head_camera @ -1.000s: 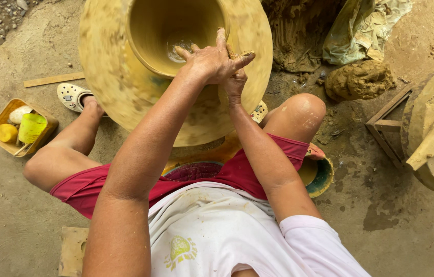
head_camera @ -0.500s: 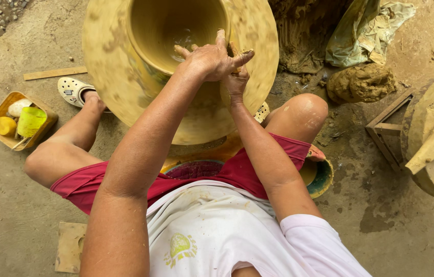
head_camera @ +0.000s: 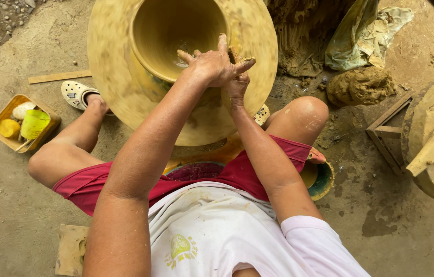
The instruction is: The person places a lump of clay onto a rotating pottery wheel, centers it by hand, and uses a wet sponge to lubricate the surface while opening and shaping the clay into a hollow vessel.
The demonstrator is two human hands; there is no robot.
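Both hands, the left hand (head_camera: 212, 64) over the right hand (head_camera: 237, 82), pinched the rim of the tall clay pot (head_camera: 125, 77), already raised; shaping seemed unfinished.

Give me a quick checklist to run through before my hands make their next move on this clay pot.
1. Both hands on the rim: ok. The left hand and right hand press together at the near edge of the clay pot.
2. Grip on the wall: cannot tell; the fingertips are hidden inside the mouth.
3. Pot turning: ok, its surface shows motion blur.
4. Hands wet with slip: ok, both are coated.
5. Spare clay in reach: ok, a clay lump lies on the ground to the right.
6. Tools close by: ok, the yellow tray sits by the left foot.
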